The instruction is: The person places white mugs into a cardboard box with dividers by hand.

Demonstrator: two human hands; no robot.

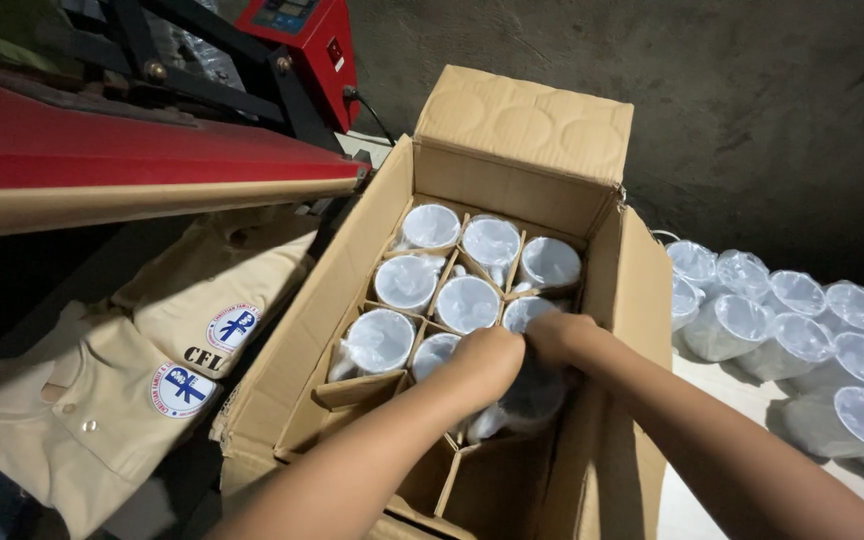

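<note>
both hands are down inside the cardboard box point(352, 270), closed together on one plastic-wrapped mug point(522, 400) that sits in a divider cell near the box's right wall. the left hand point(487, 360) curls over the mug's near side with the knuckles up; the right hand point(557, 335) grips it from the far side, fingers tucked down into the wrapping. the two hands touch each other above the mug, and most of the mug is hidden beneath them, so only crinkled plastic and a dark patch show.

around that cell, the cardboard dividers point(457, 455) split the box into compartments. the cells toward the far end hold more wrapped white mugs point(467, 303), standing upright with their open mouths up, in rows of three. the cells nearest the person look empty.

the box's flaps stand open. to its left lie folded beige shirts point(142, 370) with round white and blue badges on the chest, and above them a red heat press point(142, 150) with a black frame. to the right of the box, on a pale counter point(712, 500), stands a cluster of further wrapped mugs point(802, 340), close together and some tilted.
</note>
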